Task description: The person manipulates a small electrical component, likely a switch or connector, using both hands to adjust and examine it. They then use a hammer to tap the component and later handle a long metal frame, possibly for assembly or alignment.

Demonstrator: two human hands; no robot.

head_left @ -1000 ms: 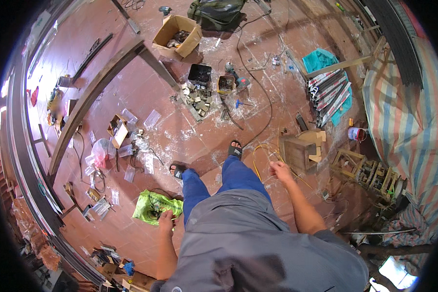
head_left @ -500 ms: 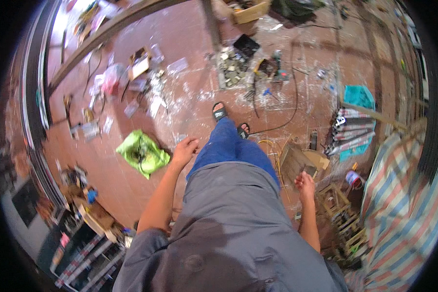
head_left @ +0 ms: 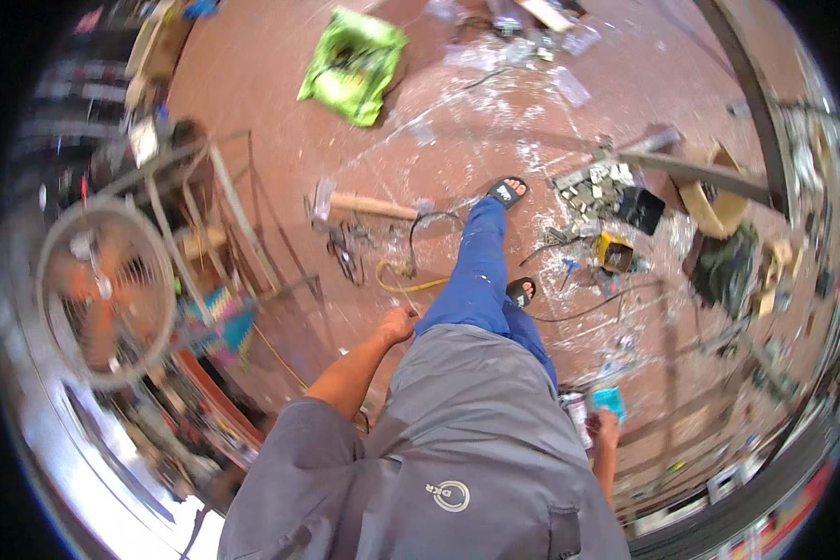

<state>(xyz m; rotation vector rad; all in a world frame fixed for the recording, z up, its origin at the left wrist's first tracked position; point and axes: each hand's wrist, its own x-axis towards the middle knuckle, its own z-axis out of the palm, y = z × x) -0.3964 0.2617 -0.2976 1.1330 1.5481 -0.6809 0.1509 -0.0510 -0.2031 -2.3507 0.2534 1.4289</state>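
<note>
Beside my left thigh hangs my left hand (head_left: 398, 325), its fingers curled in and no object showing in it. My right hand (head_left: 604, 427) is at my right side, fingers bent together; whatever they pinch, if anything, is too small to make out. Just past that hand, a turquoise bundle (head_left: 609, 403) and a pale patterned roll (head_left: 575, 415) show partly behind my body. A yellow hose or cord (head_left: 411, 286) lies on the floor ahead of my left hand. Near it are a wooden-coloured roll or bar (head_left: 373, 205) and a dark cable coil (head_left: 345, 254).
A large caged fan (head_left: 105, 291) and a metal frame (head_left: 173, 243) stand at left. A bright green sack (head_left: 353, 67) lies ahead. Rubble (head_left: 593, 191), a black tray (head_left: 641, 209), an open carton (head_left: 714, 201) and a dark bag (head_left: 724, 271) clutter the right. A metal post (head_left: 747, 93) rises far right.
My body has turned left and stepped: the green sack has moved up the view, and the fan and frame have come in at left. Both hands stay low at my sides.
</note>
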